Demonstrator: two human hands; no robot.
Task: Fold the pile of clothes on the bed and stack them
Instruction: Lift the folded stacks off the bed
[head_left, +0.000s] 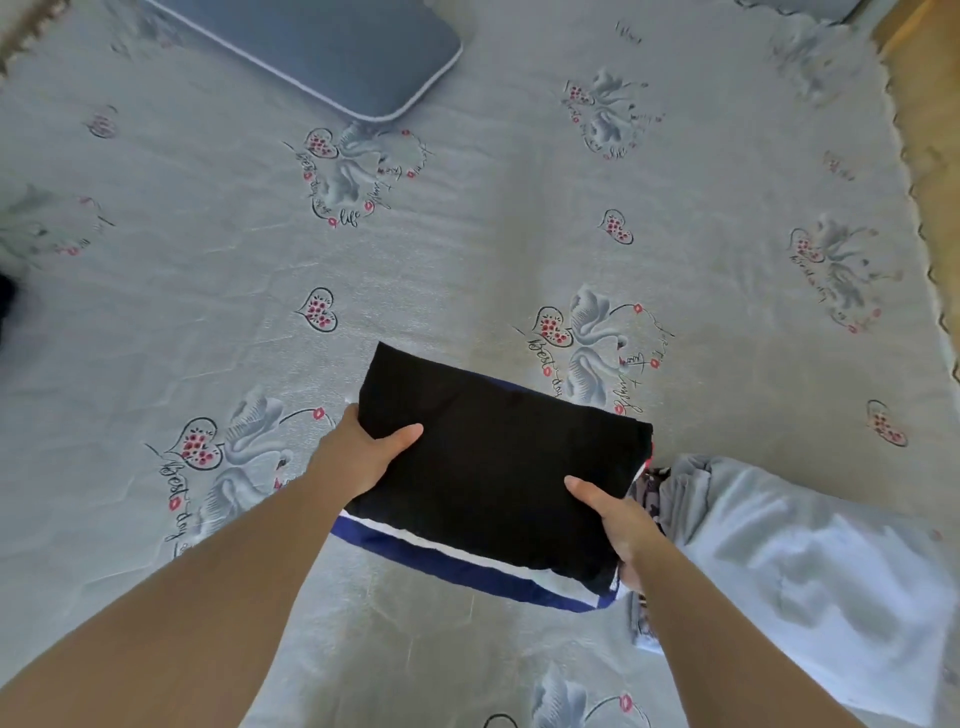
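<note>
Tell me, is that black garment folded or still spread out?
Folded: the black garment is a compact rectangle, gripped by the left hand and right hand.

Both arms reach out. The left hand (358, 457) and right hand (621, 525) pinch something, thumbs on top.

Bright even daylight, soft shadows, wide-angle edge warping

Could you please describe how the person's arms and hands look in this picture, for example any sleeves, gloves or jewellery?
Both forearms are bare up to the frame edge, with no sleeve in view. The left hand and the right hand wear no gloves, and no ring, bracelet or watch shows on the visible parts. The thumbnails look short and unpainted.
</note>
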